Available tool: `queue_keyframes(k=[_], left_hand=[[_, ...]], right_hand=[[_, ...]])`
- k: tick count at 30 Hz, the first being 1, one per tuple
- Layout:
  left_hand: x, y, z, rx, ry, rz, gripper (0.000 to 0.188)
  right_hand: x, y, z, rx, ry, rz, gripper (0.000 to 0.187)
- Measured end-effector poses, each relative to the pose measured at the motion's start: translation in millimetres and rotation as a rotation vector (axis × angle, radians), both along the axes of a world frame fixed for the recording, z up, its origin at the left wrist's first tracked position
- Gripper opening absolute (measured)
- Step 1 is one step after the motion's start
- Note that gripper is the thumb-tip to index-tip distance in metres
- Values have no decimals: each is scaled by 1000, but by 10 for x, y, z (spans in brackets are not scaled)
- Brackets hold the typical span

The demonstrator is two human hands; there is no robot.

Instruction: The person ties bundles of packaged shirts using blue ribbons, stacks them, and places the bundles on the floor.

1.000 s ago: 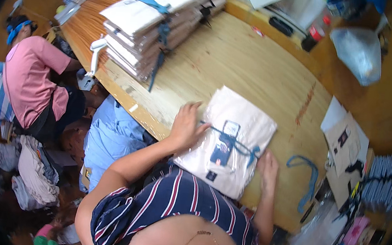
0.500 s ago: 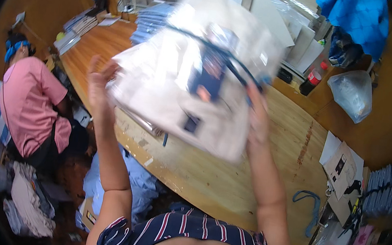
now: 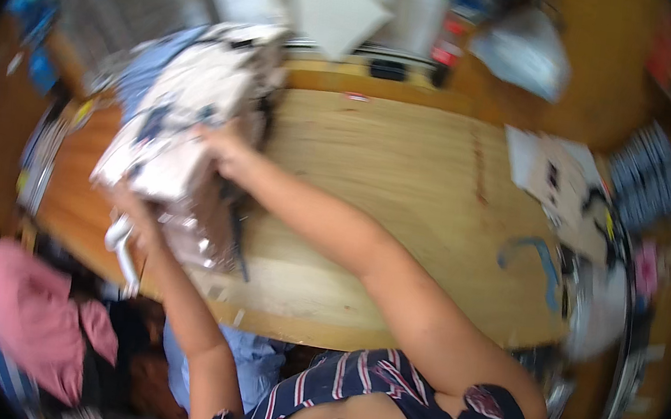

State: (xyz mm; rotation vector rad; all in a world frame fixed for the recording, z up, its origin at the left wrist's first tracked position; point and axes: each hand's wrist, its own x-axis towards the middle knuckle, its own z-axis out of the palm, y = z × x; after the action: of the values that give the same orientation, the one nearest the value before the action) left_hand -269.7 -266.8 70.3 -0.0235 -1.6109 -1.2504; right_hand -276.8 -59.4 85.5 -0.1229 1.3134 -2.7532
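Note:
A bundle of folded cream garments in clear plastic (image 3: 205, 83), crossed by a dark band, rests tilted on a pile at the table's left side. My right hand (image 3: 230, 149) grips its right edge with bent fingers. My left hand (image 3: 134, 201) holds the near left corner; its fingers are partly smeared by motion. Beneath it, more plastic-wrapped cream packs (image 3: 196, 231) show on the near side. Beyond lies a stack of blue folded garments (image 3: 158, 61), partly covered by the bundle.
On the right of the wooden table (image 3: 354, 187) lie a blue strip (image 3: 545, 262), papers and card (image 3: 558, 181), and a tied blue garment stack (image 3: 649, 179). A red-labelled bottle (image 3: 446, 48) stands at the back. At lower left sits a person in pink (image 3: 35, 308).
The bundle has moved left and down from in front of me onto the pile, both hands going with it. My view has turned; the right arm now reaches across leftward.

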Motion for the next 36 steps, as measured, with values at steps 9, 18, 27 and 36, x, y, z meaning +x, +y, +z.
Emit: queue_keyframes(k=[9, 18, 27, 36], left_hand=[[112, 177, 456, 387, -138, -182, 35], [-272, -599, 484, 48, -465, -108, 51], [863, 514, 1265, -834, -67, 595, 49], [2365, 2441, 150, -923, -65, -371, 30]], right_hand=[[1947, 2423, -639, 745, -103, 21, 58], [3671, 5163, -980, 2260, -639, -1023, 40], [3583, 5956, -938, 2308, -617, -599, 24], [3513, 4447, -438, 2298, 183, -736, 12]])
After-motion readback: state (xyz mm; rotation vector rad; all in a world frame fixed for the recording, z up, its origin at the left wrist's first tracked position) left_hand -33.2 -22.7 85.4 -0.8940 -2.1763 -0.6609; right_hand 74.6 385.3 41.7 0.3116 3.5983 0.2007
